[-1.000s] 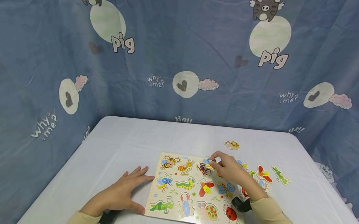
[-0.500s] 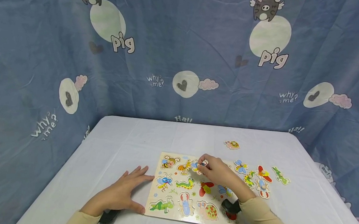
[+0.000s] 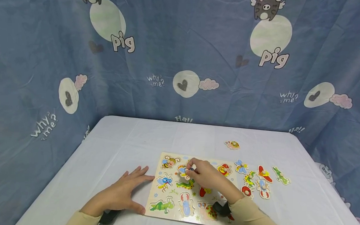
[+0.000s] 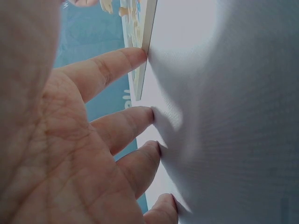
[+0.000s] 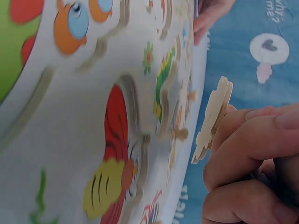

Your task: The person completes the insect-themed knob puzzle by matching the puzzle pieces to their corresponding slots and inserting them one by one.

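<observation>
My right hand (image 3: 204,174) pinches a small wooden puzzle piece (image 5: 212,119), partly blue in the head view, over the upper left of the insect puzzle board (image 3: 176,213). In the right wrist view the piece's bare back shows, lifted off the board, while its printed face is turned away. Fingers spread, my left hand (image 3: 120,194) rests on the table beside the board. Its thumb touches the lower left corner and its index fingertip is at the left edge. A bee piece (image 3: 169,162) with a knob lies in the board's top left recess.
Right of the board lie several loose pieces, among them a blue-winged insect (image 3: 241,167), a green caterpillar (image 3: 249,179), a stag beetle (image 3: 263,189) and a grasshopper (image 3: 281,176). A snail piece (image 3: 232,145) lies behind the board. A blue patterned curtain (image 3: 154,53) hangs behind the white table (image 3: 124,144).
My right hand has carried the puzzle piece leftward over the board, from the upper right middle to above the second recess of the top row. My left hand has stayed put.
</observation>
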`<control>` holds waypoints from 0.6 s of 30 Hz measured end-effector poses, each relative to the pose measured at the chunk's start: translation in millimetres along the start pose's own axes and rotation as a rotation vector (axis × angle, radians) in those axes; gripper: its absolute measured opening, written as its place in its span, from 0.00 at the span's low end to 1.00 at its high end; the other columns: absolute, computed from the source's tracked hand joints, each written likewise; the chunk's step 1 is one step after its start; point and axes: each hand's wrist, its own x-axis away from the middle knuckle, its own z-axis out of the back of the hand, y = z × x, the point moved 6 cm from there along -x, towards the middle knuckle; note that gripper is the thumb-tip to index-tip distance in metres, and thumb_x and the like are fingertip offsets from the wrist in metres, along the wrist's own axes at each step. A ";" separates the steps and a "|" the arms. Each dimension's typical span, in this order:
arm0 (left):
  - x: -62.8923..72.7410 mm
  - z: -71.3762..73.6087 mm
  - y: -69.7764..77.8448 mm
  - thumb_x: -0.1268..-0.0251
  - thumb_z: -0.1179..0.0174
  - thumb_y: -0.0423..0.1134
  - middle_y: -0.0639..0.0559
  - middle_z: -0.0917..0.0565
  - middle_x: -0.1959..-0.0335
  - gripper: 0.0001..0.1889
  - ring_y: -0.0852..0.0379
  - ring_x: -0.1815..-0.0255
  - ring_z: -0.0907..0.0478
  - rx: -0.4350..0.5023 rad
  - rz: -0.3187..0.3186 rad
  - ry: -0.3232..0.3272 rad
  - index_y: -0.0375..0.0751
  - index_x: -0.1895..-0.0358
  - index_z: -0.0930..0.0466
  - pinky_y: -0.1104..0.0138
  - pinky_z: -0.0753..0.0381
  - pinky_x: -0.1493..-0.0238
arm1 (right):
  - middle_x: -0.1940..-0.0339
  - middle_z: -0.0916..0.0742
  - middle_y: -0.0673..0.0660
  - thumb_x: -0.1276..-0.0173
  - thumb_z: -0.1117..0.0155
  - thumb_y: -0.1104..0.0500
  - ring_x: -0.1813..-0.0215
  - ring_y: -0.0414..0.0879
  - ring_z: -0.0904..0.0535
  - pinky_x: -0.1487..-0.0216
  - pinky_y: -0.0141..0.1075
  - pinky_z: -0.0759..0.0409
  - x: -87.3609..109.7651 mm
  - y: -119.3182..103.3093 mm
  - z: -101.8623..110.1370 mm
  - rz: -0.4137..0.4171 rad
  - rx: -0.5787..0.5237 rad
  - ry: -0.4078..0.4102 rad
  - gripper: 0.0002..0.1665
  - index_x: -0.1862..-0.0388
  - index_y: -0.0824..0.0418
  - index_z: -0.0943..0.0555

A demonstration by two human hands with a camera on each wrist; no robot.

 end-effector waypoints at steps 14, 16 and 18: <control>-0.4 0.6 0.5 0.64 0.13 0.60 0.36 0.40 0.13 0.56 0.27 0.12 0.50 -0.001 -0.004 -0.010 0.54 0.23 0.26 0.22 0.55 0.20 | 0.86 0.27 0.46 0.15 0.41 0.54 0.83 0.38 0.35 0.78 0.30 0.36 -13.4 -17.2 -20.9 0.034 0.046 -0.013 0.10 0.47 0.59 0.19; -0.2 0.6 0.4 0.64 0.13 0.60 0.36 0.40 0.13 0.56 0.27 0.12 0.50 -0.003 -0.008 -0.009 0.54 0.23 0.26 0.22 0.55 0.20 | 0.84 0.24 0.46 0.15 0.40 0.54 0.83 0.39 0.33 0.78 0.30 0.35 -15.2 -19.3 -23.8 0.025 0.032 -0.015 0.10 0.48 0.59 0.19; 0.0 0.9 0.4 0.64 0.13 0.61 0.36 0.40 0.13 0.56 0.26 0.12 0.50 -0.006 -0.015 -0.007 0.54 0.23 0.25 0.22 0.54 0.21 | 0.83 0.23 0.46 0.16 0.40 0.54 0.82 0.39 0.33 0.78 0.31 0.34 -16.3 -20.6 -27.3 0.006 0.014 -0.023 0.09 0.48 0.58 0.19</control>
